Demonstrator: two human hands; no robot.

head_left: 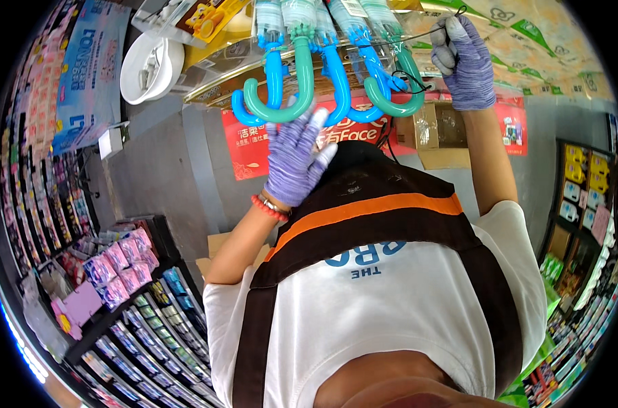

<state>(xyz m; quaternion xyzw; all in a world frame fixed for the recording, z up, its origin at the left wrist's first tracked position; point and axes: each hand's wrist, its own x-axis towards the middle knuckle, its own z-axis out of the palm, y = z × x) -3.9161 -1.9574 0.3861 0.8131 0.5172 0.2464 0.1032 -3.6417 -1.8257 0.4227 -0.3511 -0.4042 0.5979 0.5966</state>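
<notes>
Several umbrellas lie side by side at the top middle, their hooked handles toward me. Some hooks are blue and some are green; the canopies are in clear wrapping. My left hand, in a purple knit glove with pale fingertips, is below the left hooks with fingers spread. Its fingertips overlap the hook ends; whether they touch cannot be told. At the upper right my right hand, gloved alike, pinches a thin black cord. The cord runs left across the umbrella shafts, and a dark loop hangs by the right green hook.
A white tub with small pale items stands left of the umbrellas. Plastic-wrapped packages lie at the upper right. Below are a red carton and an open cardboard box. Store shelves with pink packs line the left; more shelves stand right.
</notes>
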